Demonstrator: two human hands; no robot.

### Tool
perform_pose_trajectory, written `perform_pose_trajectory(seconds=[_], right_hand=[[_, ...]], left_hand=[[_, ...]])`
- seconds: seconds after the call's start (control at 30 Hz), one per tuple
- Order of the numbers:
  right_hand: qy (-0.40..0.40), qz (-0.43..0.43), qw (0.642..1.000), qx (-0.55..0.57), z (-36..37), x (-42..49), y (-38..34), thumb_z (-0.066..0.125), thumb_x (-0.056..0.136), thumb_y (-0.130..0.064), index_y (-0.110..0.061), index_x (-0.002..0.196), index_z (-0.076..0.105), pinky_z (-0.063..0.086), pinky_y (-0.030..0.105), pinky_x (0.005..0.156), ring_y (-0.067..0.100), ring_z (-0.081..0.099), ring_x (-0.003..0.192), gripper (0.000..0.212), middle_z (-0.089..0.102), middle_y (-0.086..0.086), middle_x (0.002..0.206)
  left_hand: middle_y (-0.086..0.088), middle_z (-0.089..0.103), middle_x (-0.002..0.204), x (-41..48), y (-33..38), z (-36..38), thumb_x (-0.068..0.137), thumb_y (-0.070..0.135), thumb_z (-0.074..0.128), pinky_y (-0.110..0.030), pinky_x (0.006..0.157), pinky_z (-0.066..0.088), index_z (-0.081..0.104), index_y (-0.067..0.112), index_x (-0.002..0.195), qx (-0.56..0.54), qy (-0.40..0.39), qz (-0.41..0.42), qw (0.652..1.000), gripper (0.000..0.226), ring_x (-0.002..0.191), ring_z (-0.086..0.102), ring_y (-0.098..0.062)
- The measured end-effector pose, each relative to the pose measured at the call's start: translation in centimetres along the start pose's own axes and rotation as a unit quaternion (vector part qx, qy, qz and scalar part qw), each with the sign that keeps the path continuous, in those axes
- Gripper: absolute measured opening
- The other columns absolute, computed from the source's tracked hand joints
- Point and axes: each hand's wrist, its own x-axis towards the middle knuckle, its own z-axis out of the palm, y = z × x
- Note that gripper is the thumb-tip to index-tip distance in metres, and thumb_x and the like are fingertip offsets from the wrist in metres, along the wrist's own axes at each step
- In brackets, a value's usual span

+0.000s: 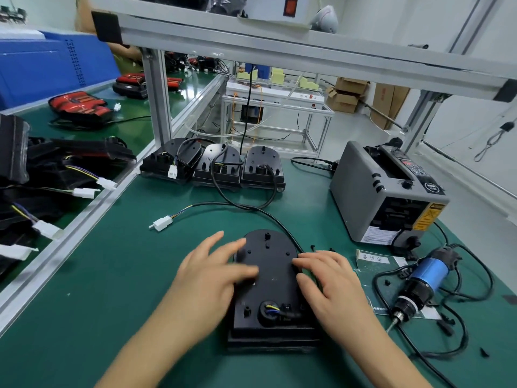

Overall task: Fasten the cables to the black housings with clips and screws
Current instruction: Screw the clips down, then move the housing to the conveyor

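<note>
My 2 hands rest flat, fingers spread, gripping nothing: left hand (212, 275) and right hand (333, 284) on the near black housing (268, 278). Its unclipped cable (223, 204) loops far-left; sliding the housing could snag it.

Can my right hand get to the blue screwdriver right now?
Probably yes: the right hand rests open on the black housing, holding nothing, and the blue screwdriver lies on the mat to its right, only loose cable between.
</note>
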Motion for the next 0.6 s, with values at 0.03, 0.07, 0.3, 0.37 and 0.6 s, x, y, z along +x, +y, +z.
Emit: perform_pose_trajectory(seconds=[0.03, 0.07, 0.3, 0.37, 0.6], right_hand=[[0.004, 0.011, 1.000, -0.006, -0.1, 0.1, 0.1, 0.056, 0.092, -0.028, -0.029, 0.115, 0.064, 0.030, 0.036, 0.106, 0.006, 0.036, 0.121, 0.024, 0.051, -0.027, 0.114], [0.004, 0.023, 1.000, -0.012, -0.2, 0.2, 0.3, 0.056, 0.092, -0.029, -0.030, 0.116, 0.063, 0.030, 0.036, 0.106, 0.007, 0.037, 0.122, 0.025, 0.052, -0.024, 0.115], [-0.026, 0.056, 0.997, -0.039, 0.1, 0.5, 0.4, 0.050, 0.093, -0.035, -0.031, 0.123, 0.056, 0.028, 0.032, 0.106, 0.008, 0.034, 0.125, 0.031, 0.053, -0.019, 0.126], [-0.022, 0.058, 0.997, -0.041, 0.3, 0.5, 0.3, 0.049, 0.093, -0.036, -0.032, 0.123, 0.056, 0.029, 0.032, 0.106, 0.008, 0.034, 0.126, 0.031, 0.053, -0.018, 0.126], [-0.055, 0.140, 0.974, -0.169, 0.3, 2.3, 1.5, 0.047, 0.092, -0.037, -0.026, 0.137, 0.042, 0.039, 0.034, 0.095, 0.020, 0.050, 0.118, 0.046, 0.058, -0.006, 0.125]], left_hand=[[0.016, 0.040, 0.141, 1.5, -0.8, -0.6, 0.083, -0.007, 0.049, -0.018, 0.110, 0.013, 0.063, 0.034, 0.120, -0.047, -0.009, -0.025, 0.999, 0.058, 0.138, 0.031, -0.017], [0.011, 0.042, 0.142, 3.2, -1.8, -1.0, 0.087, -0.005, 0.045, -0.017, 0.110, 0.016, 0.059, 0.029, 0.126, -0.076, 0.008, -0.056, 0.996, 0.054, 0.135, 0.034, -0.016], [-0.013, 0.049, 0.132, 12.6, -8.1, -1.1, 0.100, 0.021, 0.037, -0.042, 0.097, 0.040, 0.051, 0.007, 0.125, 0.155, -0.057, -0.249, 0.954, 0.032, 0.121, 0.042, -0.032], [-0.012, 0.053, 0.126, 13.1, -8.7, -0.6, 0.100, 0.023, 0.038, -0.040, 0.092, 0.040, 0.052, 0.010, 0.122, 0.187, -0.094, -0.244, 0.947, 0.030, 0.119, 0.042, -0.029], [-0.006, 0.043, 0.126, 12.5, -8.4, 1.8, 0.095, 0.025, 0.050, -0.036, 0.089, 0.039, 0.046, 0.019, 0.131, 0.253, -0.013, -0.150, 0.956, 0.037, 0.114, 0.042, -0.027]])
